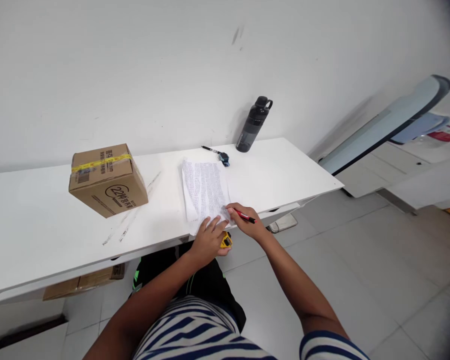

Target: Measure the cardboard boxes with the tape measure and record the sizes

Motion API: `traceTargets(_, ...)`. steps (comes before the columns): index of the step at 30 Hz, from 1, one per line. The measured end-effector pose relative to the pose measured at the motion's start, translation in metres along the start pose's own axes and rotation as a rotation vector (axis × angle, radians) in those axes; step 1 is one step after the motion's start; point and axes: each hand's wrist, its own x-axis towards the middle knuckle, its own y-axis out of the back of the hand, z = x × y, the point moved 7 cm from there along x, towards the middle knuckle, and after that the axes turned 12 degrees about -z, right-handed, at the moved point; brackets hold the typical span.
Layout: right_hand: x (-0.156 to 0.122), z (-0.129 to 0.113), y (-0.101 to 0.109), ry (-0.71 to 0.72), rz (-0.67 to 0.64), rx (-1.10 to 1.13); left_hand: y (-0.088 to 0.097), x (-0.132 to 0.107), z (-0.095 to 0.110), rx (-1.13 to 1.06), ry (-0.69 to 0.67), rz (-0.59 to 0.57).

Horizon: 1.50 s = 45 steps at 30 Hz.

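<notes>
Sheets of paper [205, 187] covered in dense handwriting lie near the front edge of the white table. My right hand [246, 220] is closed around a red and black pen [245, 216], its tip at the paper's lower right corner. Beside it, my left hand [209, 241] rests its fingers on the paper's bottom edge. A yellow tape measure [226, 240] is held in that same hand, under the fingers and just off the table's edge. The palm side of the left hand is hidden.
A taped cardboard box [108, 180] stands on the table to the left. At the back are a dark water bottle [252, 127], a black pen [211, 149] and a small blue-black object [224, 159]. A large tilted panel [390, 117] leans at the right. Another cardboard box [86, 281] sits below the table.
</notes>
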Motion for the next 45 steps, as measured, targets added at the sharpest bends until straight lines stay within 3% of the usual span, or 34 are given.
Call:
traceTargets(7,-0.002,0.014,0.000,-0.076,0.069,0.209,-0.003,0.006,0.003,0.085,0.023,-0.119)
traceTargets(12,0.005,0.022,-0.002,-0.112,0.237,0.436,-0.008,0.005,0.003,0.139,-0.006,-0.211)
traceTargets(20,0.002,0.025,-0.003,-0.137,0.378,0.423,-0.008,0.006,0.004,0.114,0.008,-0.241)
traceTargets(31,0.000,0.027,-0.007,-0.128,0.330,0.443,-0.008,0.006,0.005,0.116,0.029,-0.230)
traceTargets(45,-0.005,0.028,-0.007,-0.129,0.402,0.446,-0.010,0.006,0.005,0.133,0.025,-0.235)
